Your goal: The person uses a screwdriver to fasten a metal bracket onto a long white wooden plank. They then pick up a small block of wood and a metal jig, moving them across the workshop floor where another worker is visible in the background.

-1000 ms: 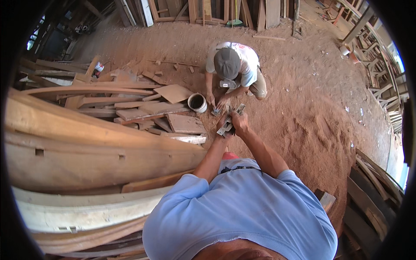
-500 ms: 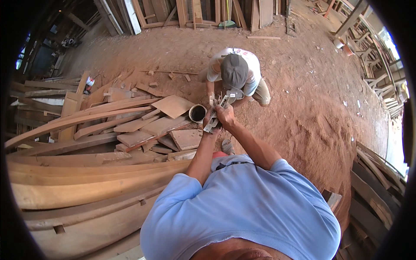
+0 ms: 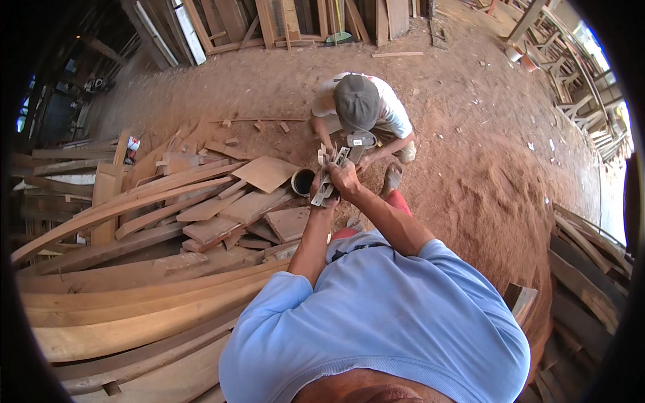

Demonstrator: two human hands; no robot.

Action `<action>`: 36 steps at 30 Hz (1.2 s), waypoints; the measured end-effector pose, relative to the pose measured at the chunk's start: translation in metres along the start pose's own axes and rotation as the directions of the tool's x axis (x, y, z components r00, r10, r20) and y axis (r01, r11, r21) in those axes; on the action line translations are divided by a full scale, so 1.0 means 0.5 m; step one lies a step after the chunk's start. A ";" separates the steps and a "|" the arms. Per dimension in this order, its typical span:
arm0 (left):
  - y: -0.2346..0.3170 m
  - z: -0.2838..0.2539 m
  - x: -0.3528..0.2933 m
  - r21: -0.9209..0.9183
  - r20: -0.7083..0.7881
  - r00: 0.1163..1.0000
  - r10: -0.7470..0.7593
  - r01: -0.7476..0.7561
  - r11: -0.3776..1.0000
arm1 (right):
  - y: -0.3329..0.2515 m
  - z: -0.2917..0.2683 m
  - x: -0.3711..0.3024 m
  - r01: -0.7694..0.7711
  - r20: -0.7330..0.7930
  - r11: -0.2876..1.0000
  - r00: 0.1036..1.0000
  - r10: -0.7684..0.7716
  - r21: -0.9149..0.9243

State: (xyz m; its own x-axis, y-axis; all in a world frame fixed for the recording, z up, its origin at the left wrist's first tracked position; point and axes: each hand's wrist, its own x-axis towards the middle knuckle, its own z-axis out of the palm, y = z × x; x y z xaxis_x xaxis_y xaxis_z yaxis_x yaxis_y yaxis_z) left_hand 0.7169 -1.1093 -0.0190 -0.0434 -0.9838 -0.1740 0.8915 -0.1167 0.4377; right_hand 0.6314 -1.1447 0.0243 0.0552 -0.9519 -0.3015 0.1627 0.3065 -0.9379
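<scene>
Both my arms reach out in front of my light blue shirt. My left hand [image 3: 322,195] and my right hand [image 3: 345,178] close together on a grey metal hand tool [image 3: 327,180], held above the ground. Its exact kind is too small to tell. Just beyond it a person in a grey cap and white shirt [image 3: 361,107] crouches facing me, with hands near the tool and small wood pieces. A round dark can [image 3: 303,181] stands on the dirt right beside my hands.
A heap of wooden boards and offcuts [image 3: 201,208] lies to my left, with long curved planks [image 3: 134,302] nearer me. A reddish sawdust mound [image 3: 504,208] rises on the right. Timber leans at the far wall [image 3: 282,20] and stacks at the right edge [image 3: 591,269].
The view has swung left and upward, so the plank pile slid down and left. My hands kept hold of the tool and stayed close to the crouching person.
</scene>
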 end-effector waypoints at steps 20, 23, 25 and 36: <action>-0.088 0.009 -0.005 -0.187 -0.259 0.959 -0.111 0.063 0.980 | 0.052 -0.088 0.012 -0.261 -0.001 0.960 0.965 0.262 -0.106; -0.124 -0.042 -0.004 -0.195 -0.236 0.966 -0.104 0.058 0.979 | 0.032 -0.104 -0.001 -0.345 -0.006 0.938 0.939 0.345 -0.020; -0.135 -0.058 0.004 -0.191 -0.246 0.963 -0.111 0.064 0.979 | 0.023 -0.105 -0.007 -0.336 -0.028 0.942 0.942 0.335 -0.026; -0.136 -0.063 0.006 -0.152 -0.219 0.966 -0.135 0.103 0.983 | 0.090 -0.114 0.004 -0.261 -0.028 0.964 0.964 0.263 0.058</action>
State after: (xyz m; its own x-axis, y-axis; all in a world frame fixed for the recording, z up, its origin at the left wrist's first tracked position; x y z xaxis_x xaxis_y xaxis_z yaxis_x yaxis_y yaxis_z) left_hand 0.6703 -1.1000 -0.0774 -0.0638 -0.9052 -0.4201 0.9406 -0.1952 0.2778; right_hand 0.5827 -1.1329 -0.0283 0.0680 -0.8377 -0.5419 0.1992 0.5436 -0.8153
